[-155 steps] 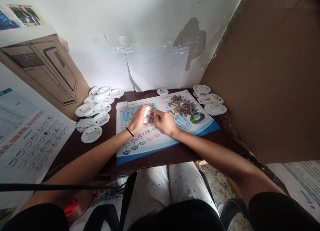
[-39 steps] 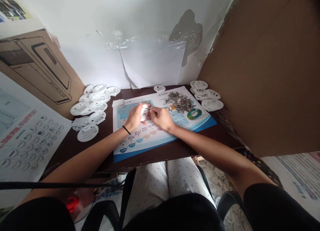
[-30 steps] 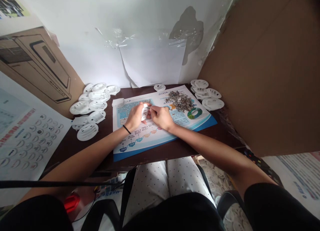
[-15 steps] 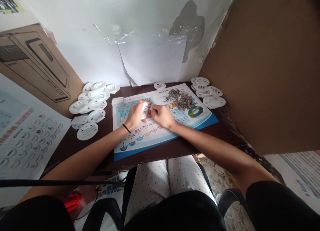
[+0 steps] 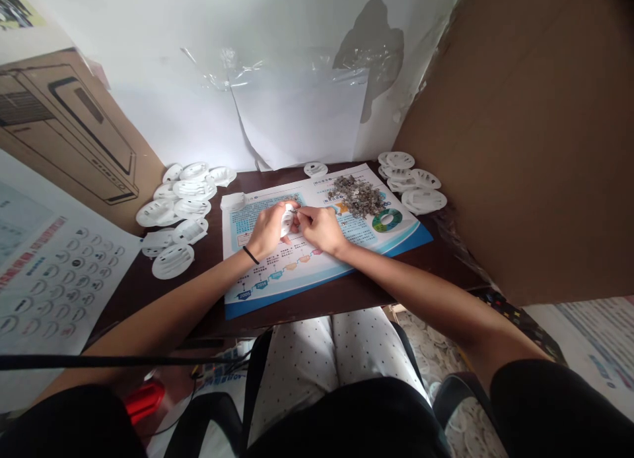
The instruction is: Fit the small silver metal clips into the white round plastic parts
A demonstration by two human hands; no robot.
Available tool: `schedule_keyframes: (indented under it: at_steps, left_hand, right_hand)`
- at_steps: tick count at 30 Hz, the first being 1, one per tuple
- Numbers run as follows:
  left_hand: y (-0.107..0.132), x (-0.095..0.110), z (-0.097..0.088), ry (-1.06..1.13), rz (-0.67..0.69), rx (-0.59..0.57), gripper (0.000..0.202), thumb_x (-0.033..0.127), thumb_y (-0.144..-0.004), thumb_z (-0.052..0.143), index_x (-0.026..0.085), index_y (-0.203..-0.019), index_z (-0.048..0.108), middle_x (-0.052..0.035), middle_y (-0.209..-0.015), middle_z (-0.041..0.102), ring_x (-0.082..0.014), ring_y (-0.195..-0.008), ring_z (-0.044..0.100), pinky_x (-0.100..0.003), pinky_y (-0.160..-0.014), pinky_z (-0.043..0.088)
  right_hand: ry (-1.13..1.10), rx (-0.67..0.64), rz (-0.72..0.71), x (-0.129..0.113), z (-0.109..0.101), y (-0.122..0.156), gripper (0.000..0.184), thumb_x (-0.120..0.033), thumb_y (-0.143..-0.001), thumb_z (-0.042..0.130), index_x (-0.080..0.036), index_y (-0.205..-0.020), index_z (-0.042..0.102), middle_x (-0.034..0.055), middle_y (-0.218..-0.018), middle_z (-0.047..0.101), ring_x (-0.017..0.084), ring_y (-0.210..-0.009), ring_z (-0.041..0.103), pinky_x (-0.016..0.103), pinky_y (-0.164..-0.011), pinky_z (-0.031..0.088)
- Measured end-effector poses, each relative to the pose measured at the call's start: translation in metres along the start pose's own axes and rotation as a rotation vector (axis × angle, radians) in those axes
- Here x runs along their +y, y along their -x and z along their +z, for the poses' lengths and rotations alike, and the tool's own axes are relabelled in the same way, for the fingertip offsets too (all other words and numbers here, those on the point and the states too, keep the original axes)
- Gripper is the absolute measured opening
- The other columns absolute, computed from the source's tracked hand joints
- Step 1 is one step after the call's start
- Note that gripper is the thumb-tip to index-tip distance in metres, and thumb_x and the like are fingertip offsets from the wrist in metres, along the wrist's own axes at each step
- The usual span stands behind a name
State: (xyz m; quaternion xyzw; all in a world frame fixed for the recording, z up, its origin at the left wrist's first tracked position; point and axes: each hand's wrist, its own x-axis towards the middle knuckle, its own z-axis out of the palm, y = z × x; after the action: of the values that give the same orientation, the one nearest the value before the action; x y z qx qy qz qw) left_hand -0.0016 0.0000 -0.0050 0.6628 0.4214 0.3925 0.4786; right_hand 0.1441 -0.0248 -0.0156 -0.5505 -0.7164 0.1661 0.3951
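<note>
My left hand (image 5: 266,231) is closed round a small white plastic disc (image 5: 286,220), holding it on edge above a blue printed poster (image 5: 297,273) on the dark table (image 5: 163,293). My right hand (image 5: 321,228) pinches at the disc's right side; what its fingertips hold is too small to make out. A heap of small grey metal pieces (image 5: 357,195) lies on the poster just right of my hands. More white discs are piled at the left (image 5: 181,207) and at the right (image 5: 413,184).
Two single white discs (image 5: 233,200) (image 5: 316,169) lie near the poster's far edge. A cardboard box (image 5: 74,134) leans at the left and a large cardboard sheet (image 5: 535,134) stands at the right. More discs lie on the floor (image 5: 436,352) below.
Both hands have stayed together on the white disc over the poster. The disc has turned slightly in my left hand, and my view has shifted a little.
</note>
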Motion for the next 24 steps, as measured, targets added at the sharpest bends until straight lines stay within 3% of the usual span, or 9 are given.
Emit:
schedule_keyframes:
  at_steps: [24]
  left_hand:
    - [-0.0002,-0.0016,0.0039,0.009,0.005,0.027,0.053,0.051,-0.087,0.040,0.011,-0.110,0.065,-0.0078,-0.074,0.063,-0.0174,-0.067,0.062,-0.021,-0.038,0.051]
  right_hand:
    - [0.006,0.029,-0.008,0.0026,0.0031,-0.0014,0.027,-0.015,-0.085,0.046,-0.018,-0.068,0.067,0.0026,-0.066,0.070,0.013,-0.061,0.060,0.025,-0.069,0.042]
